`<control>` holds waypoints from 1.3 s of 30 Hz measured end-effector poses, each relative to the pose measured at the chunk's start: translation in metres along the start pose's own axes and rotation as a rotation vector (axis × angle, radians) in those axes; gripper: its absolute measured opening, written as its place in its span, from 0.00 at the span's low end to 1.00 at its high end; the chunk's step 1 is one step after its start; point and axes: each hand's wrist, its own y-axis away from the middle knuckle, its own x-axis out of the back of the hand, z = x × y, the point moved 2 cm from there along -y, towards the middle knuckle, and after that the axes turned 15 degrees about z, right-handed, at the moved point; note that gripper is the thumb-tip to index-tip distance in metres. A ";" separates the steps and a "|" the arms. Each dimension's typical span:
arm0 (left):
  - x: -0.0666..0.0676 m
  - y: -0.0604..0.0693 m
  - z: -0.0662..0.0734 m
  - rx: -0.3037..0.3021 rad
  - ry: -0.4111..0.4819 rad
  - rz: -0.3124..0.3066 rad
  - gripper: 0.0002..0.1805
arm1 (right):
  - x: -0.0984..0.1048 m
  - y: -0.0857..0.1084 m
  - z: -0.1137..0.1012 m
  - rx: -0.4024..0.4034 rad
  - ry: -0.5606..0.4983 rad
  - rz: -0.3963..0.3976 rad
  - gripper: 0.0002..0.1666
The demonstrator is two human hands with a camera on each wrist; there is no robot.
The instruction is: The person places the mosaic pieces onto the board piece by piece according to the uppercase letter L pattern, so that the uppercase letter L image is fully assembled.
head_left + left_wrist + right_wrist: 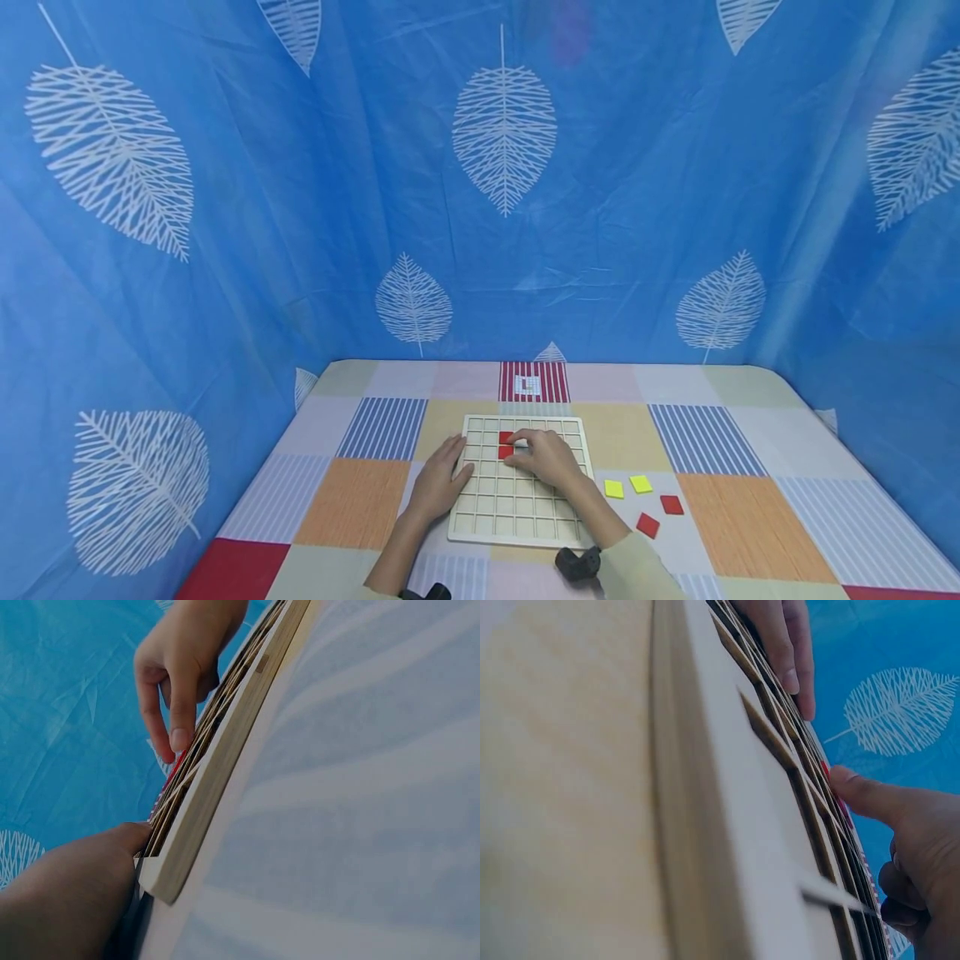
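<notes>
A pale wooden grid board (504,527) lies on the patterned cloth. Two red square tiles sit in neighbouring cells in its upper part, the upper tile (505,437) just beyond the lower tile (504,452). My right hand (546,457) reaches over the board from the right and pinches the lower red tile, index finger at its far edge and thumb at its near edge. At the board's left edge rests my left hand (437,483), its thumb (133,837) by the rim and its fingers extended along the side.
Right of the board lie two yellow tiles (613,489) and two loose red tiles (647,525). Beyond the board is a small white card (527,385) with a printed grid and a coloured figure. A blue leaf-patterned curtain (600,250) encloses the table's back and sides.
</notes>
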 end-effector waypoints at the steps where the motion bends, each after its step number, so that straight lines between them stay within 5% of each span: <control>1: 0.000 0.000 0.000 0.003 -0.001 -0.001 0.29 | 0.002 0.001 0.000 -0.013 -0.018 -0.002 0.19; 7: 0.000 0.001 0.002 -0.004 0.020 -0.001 0.29 | 0.026 0.008 0.011 -0.079 -0.104 -0.001 0.17; 20: 0.002 -0.002 0.002 0.000 0.003 -0.012 0.29 | 0.115 0.049 0.071 -0.165 -0.048 0.097 0.20; 31: 0.002 -0.002 0.002 0.007 0.005 -0.012 0.29 | 0.166 0.087 0.108 -0.353 -0.022 -0.010 0.27; 39: 0.000 -0.001 -0.001 0.008 0.015 -0.010 0.29 | 0.168 0.100 0.121 -0.164 -0.002 -0.077 0.20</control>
